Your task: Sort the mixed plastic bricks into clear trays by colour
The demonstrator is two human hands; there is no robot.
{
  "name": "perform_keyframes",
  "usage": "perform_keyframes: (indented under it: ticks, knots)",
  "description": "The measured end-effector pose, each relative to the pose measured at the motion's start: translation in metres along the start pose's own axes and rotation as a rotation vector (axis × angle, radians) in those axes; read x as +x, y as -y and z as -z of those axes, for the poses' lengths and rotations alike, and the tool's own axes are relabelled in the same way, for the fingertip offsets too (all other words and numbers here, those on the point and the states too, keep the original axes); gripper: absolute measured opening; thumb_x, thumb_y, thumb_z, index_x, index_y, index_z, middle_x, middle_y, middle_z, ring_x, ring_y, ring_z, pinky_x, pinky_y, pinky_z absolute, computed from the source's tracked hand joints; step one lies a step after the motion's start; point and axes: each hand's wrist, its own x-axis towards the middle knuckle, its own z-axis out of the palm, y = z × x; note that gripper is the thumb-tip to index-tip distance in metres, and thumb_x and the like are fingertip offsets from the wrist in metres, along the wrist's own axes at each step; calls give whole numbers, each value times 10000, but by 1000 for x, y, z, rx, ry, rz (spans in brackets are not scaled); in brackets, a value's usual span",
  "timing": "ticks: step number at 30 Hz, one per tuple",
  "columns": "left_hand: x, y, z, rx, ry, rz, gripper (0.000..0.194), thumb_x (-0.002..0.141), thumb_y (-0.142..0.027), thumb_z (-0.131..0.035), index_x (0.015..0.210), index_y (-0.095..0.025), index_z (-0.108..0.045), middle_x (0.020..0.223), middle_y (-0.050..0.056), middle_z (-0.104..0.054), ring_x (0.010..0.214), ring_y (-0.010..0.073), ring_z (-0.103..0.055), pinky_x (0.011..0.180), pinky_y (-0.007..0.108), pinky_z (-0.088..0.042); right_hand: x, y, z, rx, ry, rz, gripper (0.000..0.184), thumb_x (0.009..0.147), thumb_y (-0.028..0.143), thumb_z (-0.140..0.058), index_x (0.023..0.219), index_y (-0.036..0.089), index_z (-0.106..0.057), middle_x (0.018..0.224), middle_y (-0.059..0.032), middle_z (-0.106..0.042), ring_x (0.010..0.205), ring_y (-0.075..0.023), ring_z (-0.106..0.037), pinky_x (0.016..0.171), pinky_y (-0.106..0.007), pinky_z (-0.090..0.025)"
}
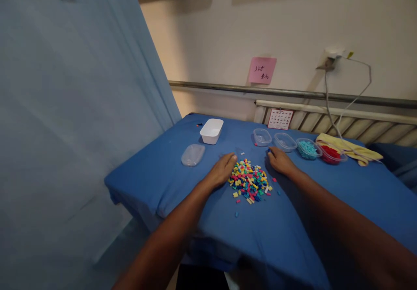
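A heap of small coloured plastic pieces (249, 179), in yellow, red, blue, green and white, lies on a blue cloth. At the heap's left edge is my left hand (223, 169), thumb uppermost and fingers stretched along the cloth, with nothing visible in it. To the right of the heap my right hand (280, 160) pinches a small dark blue piece (269, 150) at its fingertips. Just behind that hand sits an empty clear tub (285, 142). Stray pieces lie around the heap's edges.
Another clear tub (262, 137) stands left of it. Further right are tubs of turquoise pieces (307, 148) and red pieces (331, 154), beside a yellow cloth (350, 146). A white tub (211, 131) and a clear lid (193, 155) are left. A curtain (71, 107) hangs at left.
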Motion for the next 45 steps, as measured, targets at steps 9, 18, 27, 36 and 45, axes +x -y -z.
perform_keyframes:
  ticks: [9,18,27,36,45]
  knots:
    - [16,17,-7,-135,-183,-31,626,1181,-575,-333,1365,-164,-768,1403,126,-782,1348,290,-709,1203,443,-529,23,6,-38,-106,89,167,515,1043,293,-453,1463,156,-719,1542,-188,-719,1465,-329,-645,1275,-537,-479]
    - [17,10,-14,166,41,-78,648,1193,-543,-295,1581,-168,-653,1613,134,-660,1541,315,-576,1334,518,-373,57,29,-62,-157,171,101,485,1085,294,-459,1416,69,-734,1480,-310,-712,1468,-438,-628,1303,-648,-378]
    - [14,5,-10,-12,202,-225,617,1186,-512,-275,1378,-137,-726,1459,169,-736,1396,296,-660,1264,468,-450,3,67,-30,171,473,224,424,1072,296,-534,1419,253,-773,1436,-82,-797,1318,-269,-743,1216,-487,-545]
    - [-5,-34,-16,-514,181,-163,620,1152,-605,-398,1376,-155,-761,1447,130,-758,1410,288,-670,1269,446,-470,-48,74,33,462,518,120,513,1093,409,-567,1580,267,-643,1563,-99,-724,1419,-294,-706,1203,-538,-572]
    - [-73,-48,55,192,444,-97,1094,877,-596,-860,1783,-217,-379,1817,177,-386,1654,412,-417,1353,540,-360,-87,41,91,-123,585,-14,1025,776,603,-914,1635,142,-598,1651,-250,-610,1392,-443,-685,1207,-594,-535]
